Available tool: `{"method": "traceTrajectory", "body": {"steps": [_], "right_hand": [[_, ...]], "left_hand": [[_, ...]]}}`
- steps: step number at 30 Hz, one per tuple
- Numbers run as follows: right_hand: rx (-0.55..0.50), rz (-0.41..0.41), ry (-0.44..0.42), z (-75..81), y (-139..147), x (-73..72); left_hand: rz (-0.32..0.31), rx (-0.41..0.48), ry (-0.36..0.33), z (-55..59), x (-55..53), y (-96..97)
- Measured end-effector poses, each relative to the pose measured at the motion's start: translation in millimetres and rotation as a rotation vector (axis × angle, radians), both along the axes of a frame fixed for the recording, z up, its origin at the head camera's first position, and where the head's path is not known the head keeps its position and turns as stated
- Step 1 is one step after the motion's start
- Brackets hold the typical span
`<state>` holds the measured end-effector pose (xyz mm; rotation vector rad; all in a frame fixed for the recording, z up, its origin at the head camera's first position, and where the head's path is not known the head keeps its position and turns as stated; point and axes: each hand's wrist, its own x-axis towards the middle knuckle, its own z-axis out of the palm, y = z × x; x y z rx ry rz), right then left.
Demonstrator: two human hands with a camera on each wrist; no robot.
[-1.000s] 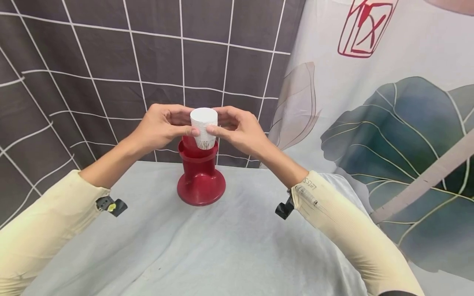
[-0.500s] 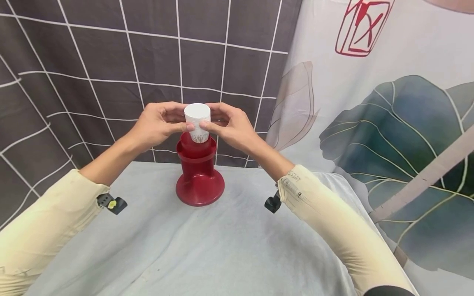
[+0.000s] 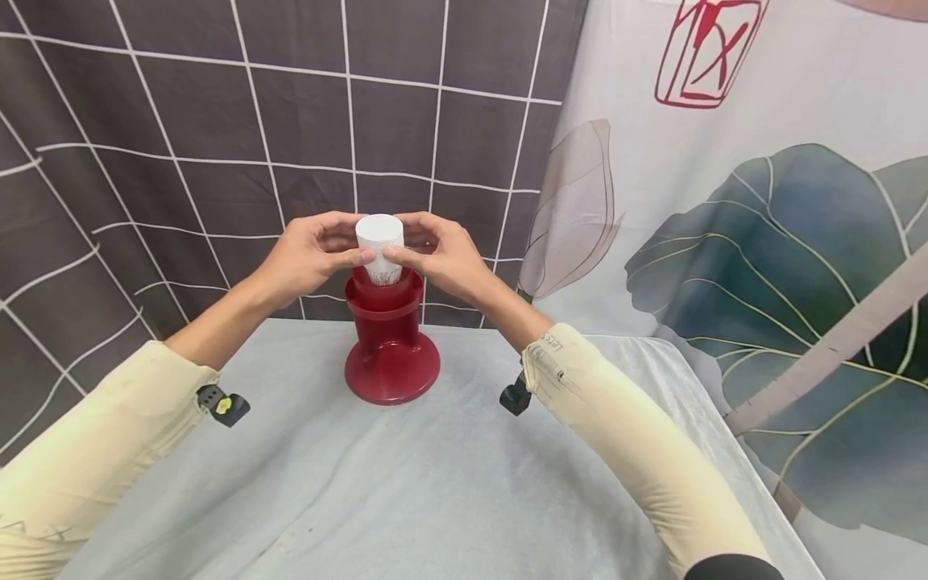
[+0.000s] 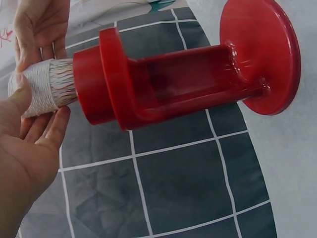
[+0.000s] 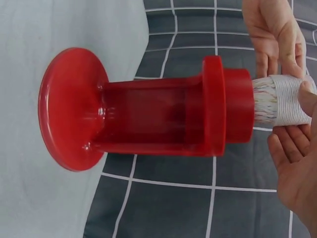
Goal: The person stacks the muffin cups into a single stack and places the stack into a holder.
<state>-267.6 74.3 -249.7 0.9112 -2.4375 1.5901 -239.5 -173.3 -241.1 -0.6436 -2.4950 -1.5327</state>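
A stack of nested white paper cups [image 3: 380,234] is held upright over a red cup dispenser [image 3: 387,322]. My left hand [image 3: 303,254] grips the stack from the left, its thumb on the near side and fingers behind. From the right, my right hand [image 3: 444,254] holds it the same way, the two thumbs close together. Both wrist views show the patterned lower end of the cups [image 4: 62,82] right at the dispenser's top collar [image 5: 239,105]. Below that collar the dispenser is open at the front, with nothing showing inside.
The dispenser stands on its round red base [image 3: 392,374] near the back edge of a table with a pale grey-blue cloth [image 3: 406,483]. Close behind hangs a dark curtain with white grid lines [image 3: 290,105]. A leaf-patterned pale curtain [image 3: 623,72] hangs at the right.
Both hands have carried the cup stack left, first up and then down, so its lower end now overlaps the dispenser's top. The dispenser stays in place.
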Motion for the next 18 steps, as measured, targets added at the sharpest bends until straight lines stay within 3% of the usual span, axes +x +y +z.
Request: {"method": "traceTrajectory", "body": {"steps": [9,18], "right_hand": [[0.073,-0.039,-0.005,-10.6,-2.8,-1.4],[0.081,-0.034,-0.025,-17.4,-3.6,-2.5]], "left_hand": [[0.031,-0.087,-0.007,-9.4,-1.3,-2.1],[0.048,-0.129,-0.041,-14.7,-1.8,-4.8]]}}
